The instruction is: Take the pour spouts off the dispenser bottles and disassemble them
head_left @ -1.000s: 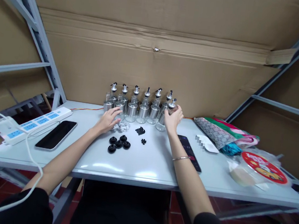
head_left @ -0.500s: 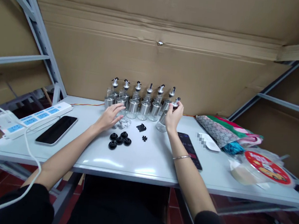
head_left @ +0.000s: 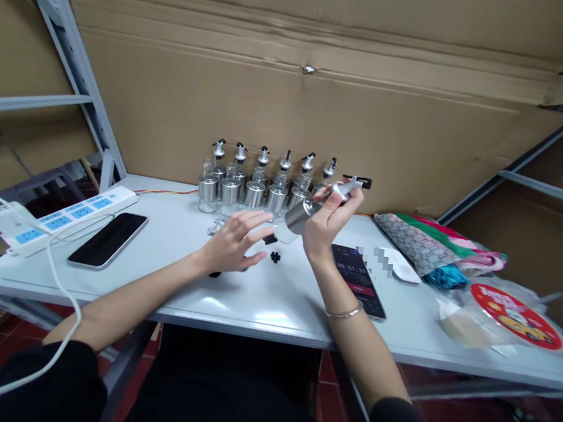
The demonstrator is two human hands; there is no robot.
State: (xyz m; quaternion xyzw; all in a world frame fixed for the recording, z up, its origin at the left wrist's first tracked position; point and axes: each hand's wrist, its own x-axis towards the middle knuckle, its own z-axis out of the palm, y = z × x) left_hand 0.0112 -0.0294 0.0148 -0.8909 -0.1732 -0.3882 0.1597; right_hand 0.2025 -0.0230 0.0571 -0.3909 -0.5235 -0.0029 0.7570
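My right hand [head_left: 328, 224] grips a glass oil bottle [head_left: 299, 217] with a metal sleeve, around its neck. The bottle is tilted, its base toward the left, and its silver pour spout [head_left: 348, 188] with a black lever points up to the right. My left hand [head_left: 239, 239] is open, fingers spread, in the air left of the bottle's base. Beneath it the black round stoppers are almost wholly covered; a sliver of one shows. Small black parts [head_left: 275, 257] lie by its fingertips, and clear pieces [head_left: 217, 226] lie behind its wrist.
Along the cardboard wall stand several bottles without spouts [head_left: 230, 191], with spouted bottles [head_left: 219, 149] behind them. A dark phone [head_left: 107, 240] and a power strip [head_left: 74, 219] lie left. A lit phone [head_left: 359, 283], folded cloth [head_left: 433, 250] and a red-lidded tub [head_left: 514, 316] occupy the right.
My right hand has lifted the bottle off the table and tilted it. My left hand has moved right and nearer me, now over the black stoppers.
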